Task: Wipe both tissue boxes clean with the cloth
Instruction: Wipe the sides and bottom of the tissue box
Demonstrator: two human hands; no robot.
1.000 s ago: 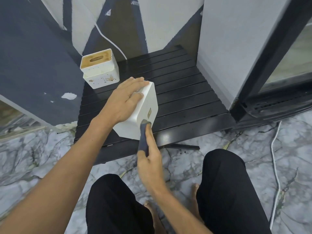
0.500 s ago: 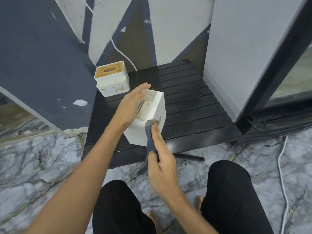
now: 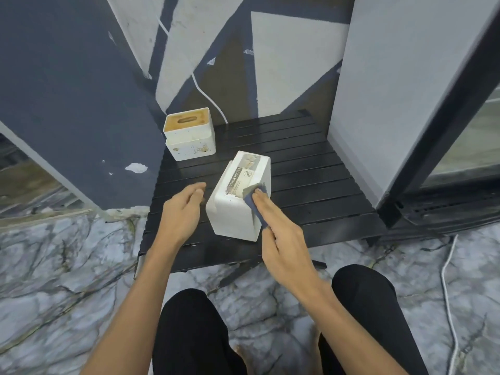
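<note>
Nearest the camera, at the bottom of the frame, two knees in black trousers [image 3: 194,336] sit above a grey marbled floor [image 3: 54,293]. Both forearms reach up toward the centre of the frame. The right hand [image 3: 281,239] pins a blue cloth [image 3: 254,204] under its extended fingers, pressing it flat against the lower right edge of the label [image 3: 243,175] on the near tissue box [image 3: 239,197]; the remaining fingers are curled, but whether they also grip the cloth's tail cannot be told. The left hand [image 3: 181,212] is just beside the box's left face, not touching it, with fingers loosely bent and nothing held. The near tissue box is white and lies on its side at the centre of the frame, on a black slatted platform [image 3: 311,163]; the printed label faces up and reads "TISSUE HOLDER". Farther back, at the platform's upper left corner, the second tissue box [image 3: 189,133] stands upright, well apart from the first; its top is brown-stained around the slot and its front face carries brown marks. Behind it, a white cable [image 3: 208,98] runs down a grey and white painted wall [image 3: 67,77]. On the right of the frame, a grey cabinet side [image 3: 392,77] meets a black door frame [image 3: 433,136].
</note>
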